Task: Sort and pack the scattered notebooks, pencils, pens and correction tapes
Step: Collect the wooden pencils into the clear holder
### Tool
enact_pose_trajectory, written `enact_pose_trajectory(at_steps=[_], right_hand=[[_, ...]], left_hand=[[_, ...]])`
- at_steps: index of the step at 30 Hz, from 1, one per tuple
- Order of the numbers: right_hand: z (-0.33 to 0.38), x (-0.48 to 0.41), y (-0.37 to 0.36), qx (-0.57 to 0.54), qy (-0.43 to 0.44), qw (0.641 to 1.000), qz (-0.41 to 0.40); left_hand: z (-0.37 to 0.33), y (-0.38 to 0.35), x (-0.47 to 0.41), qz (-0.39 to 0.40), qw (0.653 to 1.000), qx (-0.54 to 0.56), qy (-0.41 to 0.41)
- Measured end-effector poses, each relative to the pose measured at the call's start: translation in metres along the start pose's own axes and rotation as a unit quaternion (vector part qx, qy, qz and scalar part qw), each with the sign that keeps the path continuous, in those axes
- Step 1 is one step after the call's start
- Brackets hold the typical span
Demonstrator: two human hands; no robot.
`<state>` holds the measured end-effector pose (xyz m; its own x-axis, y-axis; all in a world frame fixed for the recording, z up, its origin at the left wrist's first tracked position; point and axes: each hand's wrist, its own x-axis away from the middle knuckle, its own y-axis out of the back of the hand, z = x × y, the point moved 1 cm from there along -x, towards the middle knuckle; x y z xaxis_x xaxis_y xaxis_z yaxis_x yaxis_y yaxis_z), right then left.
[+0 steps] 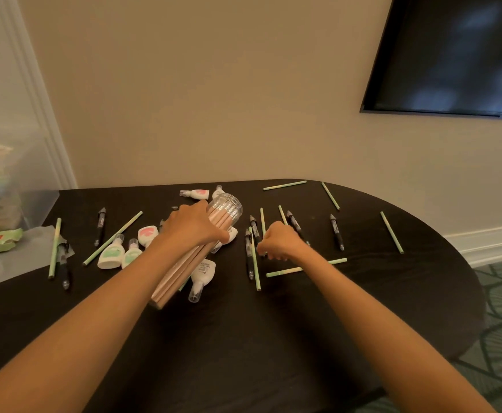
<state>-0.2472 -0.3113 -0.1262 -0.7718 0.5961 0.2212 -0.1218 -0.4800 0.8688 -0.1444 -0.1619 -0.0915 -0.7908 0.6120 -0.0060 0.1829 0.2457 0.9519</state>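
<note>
Right now I am gathering pencils: my left hand (pixel 194 225) is gripping a bundle of tan pencils (pixel 178 272) whose far ends are sitting inside a clear plastic tube (pixel 228 205), held above the middle of the black table (pixel 243 338). My right hand (pixel 279 241) is hovering, fingers curled, over a green pencil (pixel 256 275) just right of centre; I cannot tell whether it is pinching it. I am judging that this pencil needs lifting and feeding into the tube next. Black pens (pixel 248 260) are lying just beside it and could get caught up. Correction tapes (pixel 112 254) are crowding under the bundle, and other green pencils (pixel 391 232) are lying scattered far right and left.
</note>
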Motion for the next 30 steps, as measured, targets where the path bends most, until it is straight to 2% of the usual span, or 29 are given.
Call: enact_pose_trajectory(at_steps=[4, 13, 16, 19, 22, 26, 28, 30], right_hand=[[0.01, -0.008, -0.018, 0.061, 0.011, 0.998, -0.024], [0.017, -0.006, -0.017, 0.014, -0.042, 0.999, 0.013], [0.015, -0.003, -0.008, -0.12, -0.041, 0.991, 0.043], [0.009, -0.001, 0.017, -0.298, -0.024, 0.953, 0.049], [-0.003, -0.005, 0.035, -0.395, -0.041, 0.917, 0.035], [-0.015, -0.011, 0.027, -0.351, -0.073, 0.933, 0.026], [-0.014, -0.015, 0.016, -0.27, -0.087, 0.958, 0.023], [-0.01, -0.023, 0.005, -0.155, -0.082, 0.984, -0.02]], left_hand=[[-0.002, -0.003, -0.002, -0.003, 1.0, -0.002, -0.001], [-0.005, -0.006, -0.001, 0.006, 1.0, -0.003, 0.0], [-0.003, -0.004, -0.002, 0.007, 1.0, 0.002, 0.001], [0.0, -0.001, -0.006, -0.001, 1.0, 0.002, 0.003], [0.002, -0.001, -0.008, -0.004, 1.0, 0.0, 0.003], [0.002, -0.003, -0.009, 0.009, 1.0, -0.012, -0.003], [0.004, -0.004, -0.008, 0.025, 0.999, -0.029, -0.005], [0.01, -0.005, -0.006, 0.035, 0.998, -0.043, -0.001]])
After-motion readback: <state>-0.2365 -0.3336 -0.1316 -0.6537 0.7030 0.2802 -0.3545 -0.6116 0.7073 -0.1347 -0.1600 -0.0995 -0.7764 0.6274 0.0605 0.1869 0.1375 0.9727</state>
